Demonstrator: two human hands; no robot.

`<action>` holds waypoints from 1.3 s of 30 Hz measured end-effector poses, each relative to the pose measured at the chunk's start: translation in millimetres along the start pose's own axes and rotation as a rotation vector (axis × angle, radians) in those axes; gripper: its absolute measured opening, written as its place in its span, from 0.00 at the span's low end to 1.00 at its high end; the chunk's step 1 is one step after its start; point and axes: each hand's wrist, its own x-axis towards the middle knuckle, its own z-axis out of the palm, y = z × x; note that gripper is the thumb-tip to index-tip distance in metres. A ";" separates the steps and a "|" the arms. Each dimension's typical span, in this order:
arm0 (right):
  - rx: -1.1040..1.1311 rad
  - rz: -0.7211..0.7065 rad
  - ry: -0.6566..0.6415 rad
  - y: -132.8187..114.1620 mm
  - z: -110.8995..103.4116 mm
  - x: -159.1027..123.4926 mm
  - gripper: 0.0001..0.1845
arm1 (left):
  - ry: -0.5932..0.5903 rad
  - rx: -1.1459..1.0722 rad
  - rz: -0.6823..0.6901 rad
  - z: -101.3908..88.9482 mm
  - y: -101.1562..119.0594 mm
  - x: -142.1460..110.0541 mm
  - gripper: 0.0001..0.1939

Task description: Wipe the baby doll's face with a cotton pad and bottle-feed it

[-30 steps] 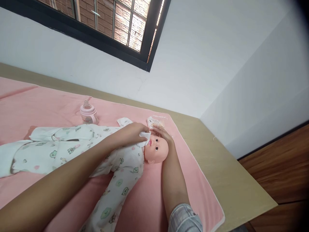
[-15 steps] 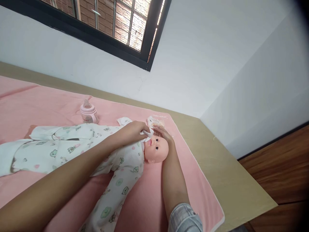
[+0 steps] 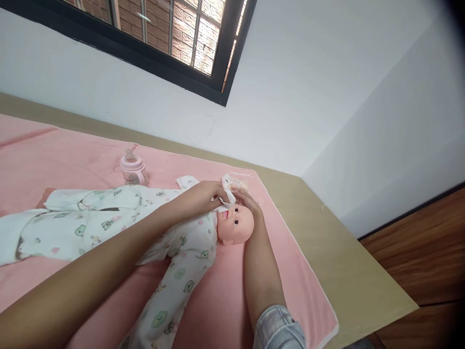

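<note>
A bald baby doll (image 3: 234, 229) lies on its back in white clothes printed with small green and pink pictures. My left hand (image 3: 209, 193) reaches over its chest with fingers closed on a white wipe (image 3: 228, 198), which touches the far side of the doll's face by the mouth and cheek. Around the top of the head curves my right arm. My right hand (image 3: 246, 198) rests along the far side of the head with its fingers stretched out, close to the wipe. The doll's far cheek is hidden by the hands.
Beyond the doll stands a pink baby bottle (image 3: 133, 168) with a handle. A small white and orange packet (image 3: 236, 182) lies behind my right hand. Under everything spreads a pink blanket (image 3: 290, 271) on a wooden tabletop (image 3: 348, 271). A wall and a dark-framed window (image 3: 218, 92) rise behind.
My left hand has shifted slightly with the wipe, away from the mouth toward the far cheek, so more of the mouth shows. My right hand has barely moved.
</note>
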 end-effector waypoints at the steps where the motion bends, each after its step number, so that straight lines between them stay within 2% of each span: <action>1: 0.009 0.006 0.006 -0.7 0.6 -0.2 0.15 | -0.010 0.004 0.001 -0.2 2.4 -0.5 0.13; 8: 0.036 0.014 0.017 -5.3 4.2 -3.8 0.10 | -0.073 0.006 -0.013 1.8 8.5 -2.5 0.13; 14: 0.039 0.012 0.018 -6.4 4.9 -5.3 0.09 | -0.030 0.012 -0.002 2.3 6.7 -1.4 0.14; 23: 0.044 0.018 0.015 -4.2 2.2 -1.5 0.09 | -0.026 0.071 -0.077 2.5 9.0 -0.2 0.15; 28: 0.049 0.028 0.009 -1.8 -0.6 2.2 0.12 | -0.028 0.074 -0.031 -0.5 6.0 -0.6 0.15; 31: 0.046 0.030 0.009 -0.2 -2.0 3.0 0.14 | -0.020 0.071 -0.048 -7.5 5.5 -2.8 0.14; 35: 0.044 0.011 0.000 2.5 -4.0 3.9 0.17 | -0.087 0.090 -0.108 -17.7 10.3 -6.9 0.14; 39: 0.050 -0.001 -0.011 3.9 -5.2 5.4 0.17 | -0.174 0.103 -0.117 -18.8 19.4 -10.0 0.14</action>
